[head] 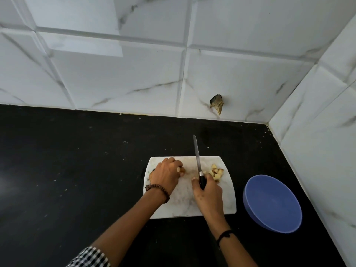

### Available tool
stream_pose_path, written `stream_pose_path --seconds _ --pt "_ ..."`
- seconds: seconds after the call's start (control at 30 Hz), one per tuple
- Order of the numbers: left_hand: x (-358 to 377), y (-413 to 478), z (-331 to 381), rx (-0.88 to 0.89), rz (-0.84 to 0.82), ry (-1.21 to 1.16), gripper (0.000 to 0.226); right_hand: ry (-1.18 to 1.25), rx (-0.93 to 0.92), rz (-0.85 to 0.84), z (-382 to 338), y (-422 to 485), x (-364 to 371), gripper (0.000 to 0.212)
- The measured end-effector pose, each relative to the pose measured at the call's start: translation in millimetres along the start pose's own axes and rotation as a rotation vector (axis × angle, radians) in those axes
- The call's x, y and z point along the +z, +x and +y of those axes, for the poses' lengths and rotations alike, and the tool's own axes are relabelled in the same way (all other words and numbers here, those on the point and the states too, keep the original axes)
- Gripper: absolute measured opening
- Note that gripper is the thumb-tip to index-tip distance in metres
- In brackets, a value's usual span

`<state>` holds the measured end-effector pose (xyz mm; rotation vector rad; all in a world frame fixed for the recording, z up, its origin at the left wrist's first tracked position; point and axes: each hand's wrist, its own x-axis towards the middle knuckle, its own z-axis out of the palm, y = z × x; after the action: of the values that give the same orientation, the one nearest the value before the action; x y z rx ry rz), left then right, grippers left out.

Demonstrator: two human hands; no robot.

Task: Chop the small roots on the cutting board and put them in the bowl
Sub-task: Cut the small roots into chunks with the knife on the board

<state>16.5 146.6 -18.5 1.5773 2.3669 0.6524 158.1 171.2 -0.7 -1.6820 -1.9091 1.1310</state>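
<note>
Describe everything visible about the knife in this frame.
The knife has a slim silvery blade, a metal collar and a black handle. The grip of the right hand closes round the handle. The blade points away from the person, its tip past the far edge of the cutting board, between the cut pieces on its right and the left hand, which holds a root, on its left. Whether the edge touches the board is unclear.

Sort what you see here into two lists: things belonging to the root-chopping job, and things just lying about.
For the job: white cutting board, knife in the right hand, root piece held by the left hand, pile of chopped root pieces, blue bowl.

Just there: brownish lump on the wall tile, white specks on the black countertop.
</note>
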Motion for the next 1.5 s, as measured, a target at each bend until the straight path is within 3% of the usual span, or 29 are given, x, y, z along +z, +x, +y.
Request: stream_pose_path --seconds 0.2,0.3,0.5,0.93,1.1,1.5 --pt "-1 -17 5 0.010 0.021 -0.041 0.021 0.023 0.012 -0.033 7 -16 -4 0.043" --pt "2 -35 8 0.083 -0.002 -0.081 0.021 0.047 0.054 -0.074 14 -29 -5 0.033" --pt "4 -48 4 0.062 -0.041 -0.250 0.020 0.123 0.111 -0.103 25 -50 -2 0.013" --pt "-8 -51 2 -0.070 -0.092 -0.430 0.020 0.085 0.104 -0.090 20 -62 -2 0.027" --pt "-9 -53 -1 -0.084 -0.113 -0.421 0.023 0.094 0.112 -0.133 19 -68 1 0.039" --pt "-6 -50 5 0.011 -0.117 -0.311 0.021 -0.010 0.058 -0.120 18 -74 3 0.039"
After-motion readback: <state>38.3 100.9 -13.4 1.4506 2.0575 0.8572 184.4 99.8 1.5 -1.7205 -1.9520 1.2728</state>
